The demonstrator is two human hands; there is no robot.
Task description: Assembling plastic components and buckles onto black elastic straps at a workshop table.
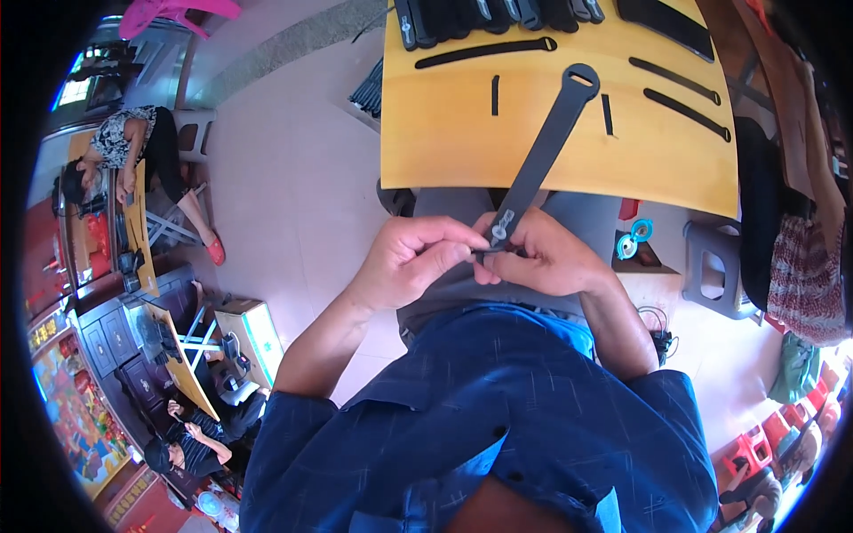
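Across the near edge of the yellow wooden surface [444,151], a slotted dark-grey strap [553,135] is slanting. Right hand [555,258] is gripping its near end, fingers closed; left hand [415,262] is pinching just beside. Keeping both pinches close, strap untwisted, should be giving best control. Pale print [504,224] is showing there, too small to read.

On the left near part of the yellow table [431,133], a hand can pass freely. In the middle, the long dark strap [540,158] reaches over the table and blocks the sideways path. A row of black straps [493,19] occupies the far edge; two thin straps [673,78] lie at the right.
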